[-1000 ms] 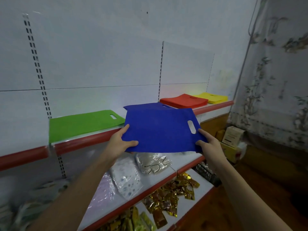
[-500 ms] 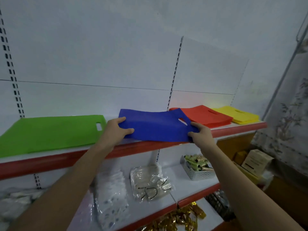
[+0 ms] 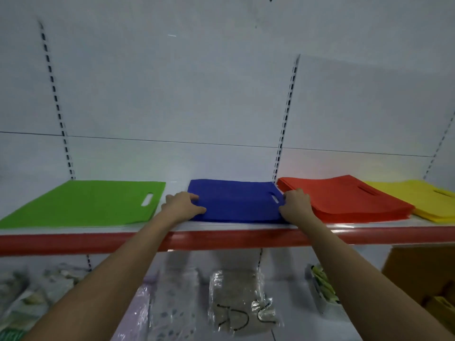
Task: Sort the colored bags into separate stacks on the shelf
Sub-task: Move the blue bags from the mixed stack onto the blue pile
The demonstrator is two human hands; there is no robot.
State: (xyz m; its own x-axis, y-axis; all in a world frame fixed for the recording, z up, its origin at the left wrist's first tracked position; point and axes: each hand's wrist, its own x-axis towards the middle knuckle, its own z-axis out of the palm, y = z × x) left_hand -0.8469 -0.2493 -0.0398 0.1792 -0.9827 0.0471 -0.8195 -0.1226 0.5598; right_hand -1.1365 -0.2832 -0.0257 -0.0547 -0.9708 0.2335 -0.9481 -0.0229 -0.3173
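On the red-edged white shelf (image 3: 221,238), my left hand (image 3: 182,205) and right hand (image 3: 296,204) pinch the flat blue fabric bag (image 3: 236,201) at its sides, between the green bag (image 3: 86,203) and the red stack (image 3: 344,198). No writing is readable.

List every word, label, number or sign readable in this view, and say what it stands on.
None can be read.
Green bag, blue bag, red bags, yellow bags: plain, no print.
Red shelf edge: no price tags or lettering.
Clear packets on the lower shelf: too blurred to tell whether they carry any print.
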